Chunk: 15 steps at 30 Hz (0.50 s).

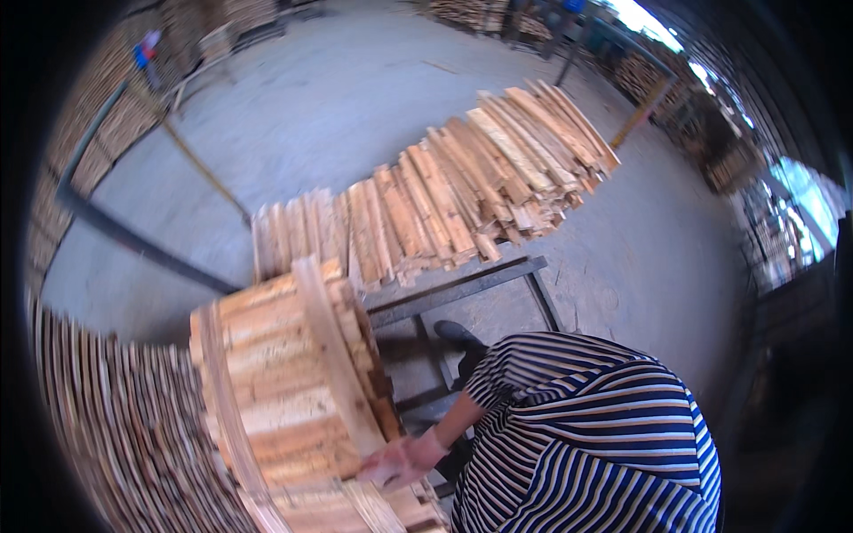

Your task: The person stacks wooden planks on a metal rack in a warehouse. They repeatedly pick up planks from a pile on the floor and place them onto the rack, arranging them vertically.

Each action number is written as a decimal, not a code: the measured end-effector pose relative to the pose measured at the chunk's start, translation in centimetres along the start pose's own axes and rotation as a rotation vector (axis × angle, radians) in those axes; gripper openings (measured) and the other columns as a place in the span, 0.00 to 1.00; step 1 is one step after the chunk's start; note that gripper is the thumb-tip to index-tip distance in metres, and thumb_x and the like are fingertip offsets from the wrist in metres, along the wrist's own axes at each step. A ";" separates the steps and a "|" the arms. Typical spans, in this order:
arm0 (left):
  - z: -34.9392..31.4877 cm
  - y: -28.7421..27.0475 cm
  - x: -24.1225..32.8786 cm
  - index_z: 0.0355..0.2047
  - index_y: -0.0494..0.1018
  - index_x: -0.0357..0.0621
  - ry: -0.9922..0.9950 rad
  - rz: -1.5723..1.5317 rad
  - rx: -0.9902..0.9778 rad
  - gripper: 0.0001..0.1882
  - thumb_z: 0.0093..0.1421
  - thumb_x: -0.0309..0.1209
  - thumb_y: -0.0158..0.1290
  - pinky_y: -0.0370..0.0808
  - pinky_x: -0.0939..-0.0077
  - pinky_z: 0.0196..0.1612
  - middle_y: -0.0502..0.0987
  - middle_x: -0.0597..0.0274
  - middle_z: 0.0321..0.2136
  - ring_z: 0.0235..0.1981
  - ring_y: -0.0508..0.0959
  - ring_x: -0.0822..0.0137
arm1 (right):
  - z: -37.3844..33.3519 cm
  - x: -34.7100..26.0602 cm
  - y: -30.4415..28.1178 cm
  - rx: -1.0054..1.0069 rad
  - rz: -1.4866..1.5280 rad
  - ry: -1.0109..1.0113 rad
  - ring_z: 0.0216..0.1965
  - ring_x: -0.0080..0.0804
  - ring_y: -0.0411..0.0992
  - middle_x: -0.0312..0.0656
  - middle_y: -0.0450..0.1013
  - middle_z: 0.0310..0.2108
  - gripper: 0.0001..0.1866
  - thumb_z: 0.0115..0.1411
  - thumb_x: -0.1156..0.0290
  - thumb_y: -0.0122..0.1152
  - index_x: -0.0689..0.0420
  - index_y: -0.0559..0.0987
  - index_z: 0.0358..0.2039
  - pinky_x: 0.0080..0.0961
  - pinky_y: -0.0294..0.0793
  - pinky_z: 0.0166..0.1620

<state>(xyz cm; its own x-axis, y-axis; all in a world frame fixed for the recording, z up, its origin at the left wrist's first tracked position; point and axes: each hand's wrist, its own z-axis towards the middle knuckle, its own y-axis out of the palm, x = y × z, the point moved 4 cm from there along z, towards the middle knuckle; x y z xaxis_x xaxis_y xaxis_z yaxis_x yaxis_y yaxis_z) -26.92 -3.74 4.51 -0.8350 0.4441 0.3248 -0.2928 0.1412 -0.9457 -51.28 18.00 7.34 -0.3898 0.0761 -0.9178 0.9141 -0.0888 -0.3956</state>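
My right hand (pixel 404 462) reaches in from a striped sleeve and rests on the near right edge of a stack of wooden slats (pixel 280 391). Its fingers look stretched out over the top boards, though motion smears them slightly. The pale slats lie side by side in layers. A long crosswise strip (pixel 329 346) lies over them and runs down toward my hand. Another short light strip (pixel 373 508) lies just below the fingers. My left hand is out of view.
Beyond the stack, a long row of loose slats (pixel 426 200) leans in an overlapping pile. A dark metal frame (pixel 458 291) stands beside my shoe (pixel 458 334). Tightly packed boards (pixel 124 417) fill the lower left. A metal rail (pixel 147 247) crosses the left, and a person (pixel 147 55) is far off.
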 end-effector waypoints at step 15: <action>-1.5 18.8 59.9 0.68 0.62 0.39 0.461 -0.868 -0.556 0.31 0.68 0.35 0.55 0.68 0.66 0.63 0.69 0.50 0.64 0.62 0.70 0.58 | -67.0 21.7 -57.2 1.395 -1.016 1.667 0.63 0.59 0.63 0.58 0.61 0.65 0.42 0.55 0.55 0.70 0.54 0.63 0.67 0.53 0.66 0.62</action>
<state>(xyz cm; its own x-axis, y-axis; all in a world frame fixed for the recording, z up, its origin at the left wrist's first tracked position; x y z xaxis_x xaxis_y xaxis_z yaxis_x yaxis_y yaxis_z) -81.73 26.81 6.12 -0.1649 0.2719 0.9481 -0.3458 0.8843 -0.3137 -104.51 91.23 12.42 0.5385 0.8426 0.0049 -0.2788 0.1837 -0.9426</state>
